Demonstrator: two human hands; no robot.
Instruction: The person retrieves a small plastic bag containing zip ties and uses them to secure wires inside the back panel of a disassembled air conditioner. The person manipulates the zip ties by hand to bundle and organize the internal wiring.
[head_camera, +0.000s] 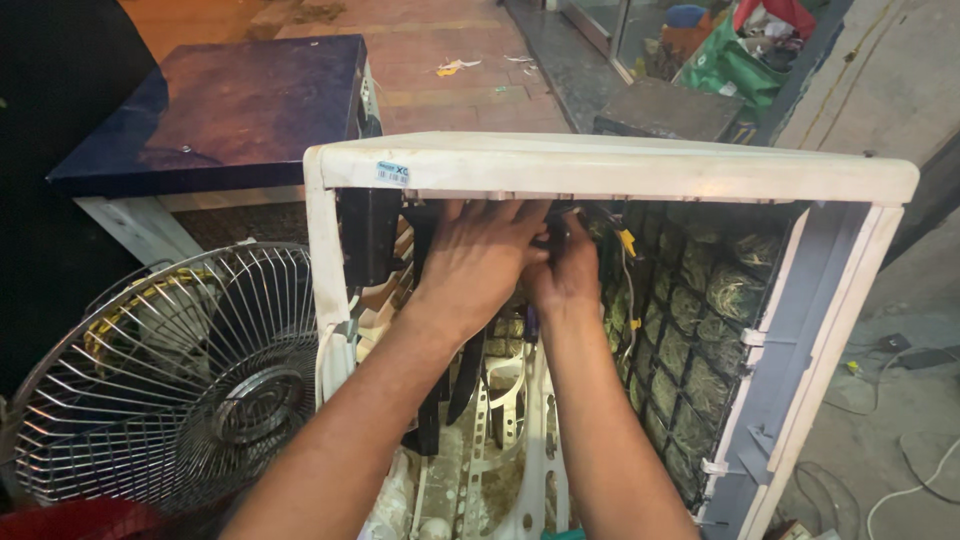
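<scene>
The head camera looks down into an open air cooler cabinet (610, 165), a cream plastic box with its back panel off, so that the inside is laid bare to reach. Both forearms enter from the bottom of the frame and meet high up inside, just under the cabinet's top rim. The left hand (478, 258) lies flat-backed to the camera with its fingers spread upward and pressed against the dark parts beneath the rim, seemingly to steady something there; what it grips, if anything, is hidden behind the hand itself, so whether it is closed on a part cannot be told. The right hand (568, 270) sits touching the left, its fingers curled inward around a small dark part (556, 232) near a bundle of wires (622, 262) with a yellow connector; the curl suggests a pinch, but the fingertips are out of sight.

To the right of the hands, the side wall carries a straw cooling pad (700, 340) behind a dark grid. Below the hands stand black fan blades (452, 385) and a dirty white plastic frame (520, 440). Left of the cabinet, apart from it, a wire fan guard (170, 380) leans on the ground, and behind it sits a dark blue tabletop (220, 105).
</scene>
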